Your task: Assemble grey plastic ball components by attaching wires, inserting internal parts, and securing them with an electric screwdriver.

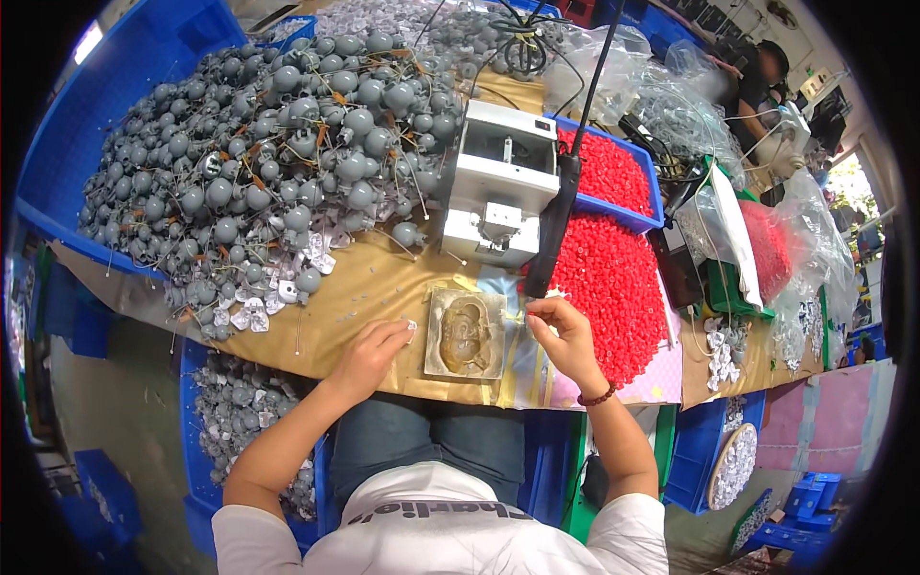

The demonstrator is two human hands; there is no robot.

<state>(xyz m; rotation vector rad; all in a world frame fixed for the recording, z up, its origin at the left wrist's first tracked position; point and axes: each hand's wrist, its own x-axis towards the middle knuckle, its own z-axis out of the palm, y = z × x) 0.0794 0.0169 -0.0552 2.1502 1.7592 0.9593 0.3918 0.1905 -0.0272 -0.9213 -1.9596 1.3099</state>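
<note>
My left hand (369, 356) is at the table's front edge, left of a square metal fixture (433, 356). Its fingertips pinch a small white part (412, 326), mostly covered by the fingers. The fixture has a rounded, amber-coloured hollow in its middle. On its other side is my right hand (567, 337), thumb and forefinger drawn together; whatever may be between them is too small to make out. Just above these fingers hangs the lower end of a black powered screwdriver (559, 225). Small red plastic parts (613, 297) lie heaped beside my right hand.
A white benchtop machine (498, 182) stands behind the fixture. Grey ball-shaped parts with wires (287, 144) pile high at the left, over a blue bin (57, 163). A blue tray (637, 218) holds more red parts. Clear plastic bags (680, 105) and another person (757, 96) are at the back right.
</note>
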